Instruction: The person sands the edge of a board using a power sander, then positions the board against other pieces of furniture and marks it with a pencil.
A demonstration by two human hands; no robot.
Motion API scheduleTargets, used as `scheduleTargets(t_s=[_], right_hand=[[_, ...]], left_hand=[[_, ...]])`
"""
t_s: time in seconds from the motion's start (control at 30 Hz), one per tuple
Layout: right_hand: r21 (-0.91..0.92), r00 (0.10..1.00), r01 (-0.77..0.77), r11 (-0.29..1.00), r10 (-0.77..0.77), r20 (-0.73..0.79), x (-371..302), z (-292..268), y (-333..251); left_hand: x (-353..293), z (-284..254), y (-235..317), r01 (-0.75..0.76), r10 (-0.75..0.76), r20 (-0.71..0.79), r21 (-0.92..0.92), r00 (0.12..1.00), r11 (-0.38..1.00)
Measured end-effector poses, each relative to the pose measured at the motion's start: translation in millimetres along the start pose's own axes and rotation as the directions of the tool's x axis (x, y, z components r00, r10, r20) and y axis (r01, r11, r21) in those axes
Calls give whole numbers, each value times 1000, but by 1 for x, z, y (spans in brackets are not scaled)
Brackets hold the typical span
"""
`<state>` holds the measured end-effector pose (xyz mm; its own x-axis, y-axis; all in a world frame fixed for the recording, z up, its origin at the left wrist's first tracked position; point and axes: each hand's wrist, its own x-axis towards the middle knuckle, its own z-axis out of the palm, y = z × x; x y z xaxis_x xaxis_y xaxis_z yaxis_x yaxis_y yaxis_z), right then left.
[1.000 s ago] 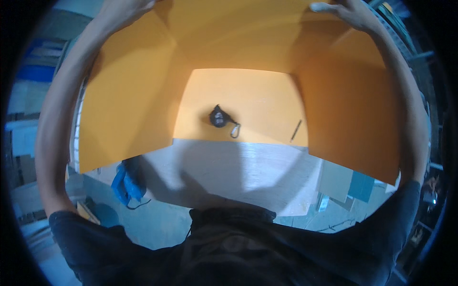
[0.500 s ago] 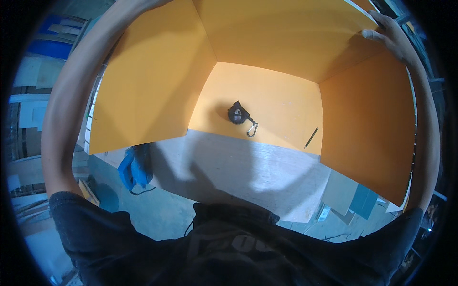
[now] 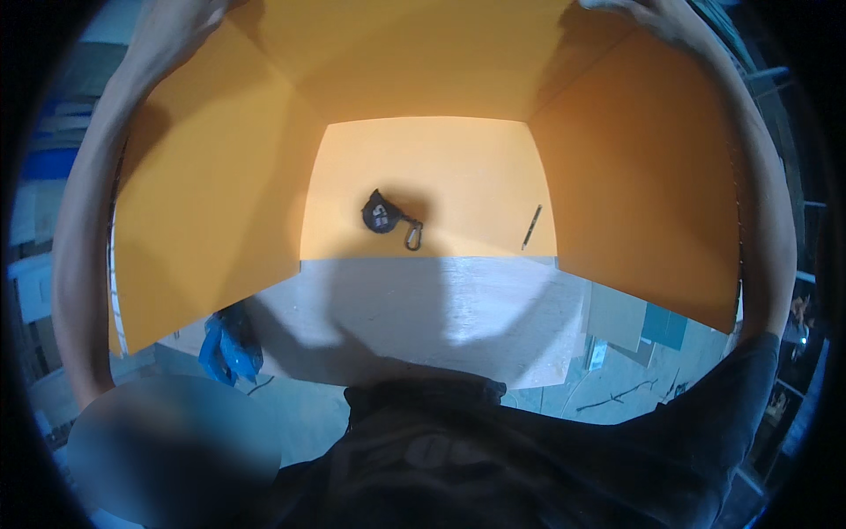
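Because the orange box [image 3: 423, 57] spreads wide, the person reaches around its left wall [image 3: 203, 212] and right wall [image 3: 643, 203] to its far corners, apparently to steady it from both sides. The left hand [image 3: 189, 13] is at the far left corner; the right hand [image 3: 639, 11] is at the far right, its thumb toward the far panel. Since the view cuts off most of the fingers, how far they curl and how firmly they hold anything is hidden. The near side has no wall, leaving the pale base [image 3: 476, 176] visible, where a black round pouch [image 3: 381, 214] with a carabiner [image 3: 413, 235] and a thin dark stick [image 3: 532, 227] lie, perhaps kept within reach. A whitish board [image 3: 502, 317] extends nearer; something blue [image 3: 231, 348] sits at near left.
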<state>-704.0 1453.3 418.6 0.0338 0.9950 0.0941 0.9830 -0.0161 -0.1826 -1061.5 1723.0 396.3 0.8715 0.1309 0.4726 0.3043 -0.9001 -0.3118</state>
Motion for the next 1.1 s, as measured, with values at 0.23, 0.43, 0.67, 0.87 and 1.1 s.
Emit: scheduleTargets(t_s=[0.23,0.43,0.67,0.87,1.1], right_hand=[[59,989,72,996,-64,-132,-17,15,26],[107,997,38,994,-30,-75,-1,9,9],[65,999,13,998,-10,-50,-13,7,15],[65,1000,1,998,0,-22,1,7,8],[12,1000,4,1000,-4,-29,-7,3,13]], left_hand=[[18,13,16,-10,10,35,-1,999,1000],[-14,24,-49,102,-108,144,42,984,994],[16,-3,41,7,-7,-13,-14,1000,1000],[5,-6,18,2,-2,-5,-14,1000,1000],[6,12,-6,-85,82,-59,-53,995,995]])
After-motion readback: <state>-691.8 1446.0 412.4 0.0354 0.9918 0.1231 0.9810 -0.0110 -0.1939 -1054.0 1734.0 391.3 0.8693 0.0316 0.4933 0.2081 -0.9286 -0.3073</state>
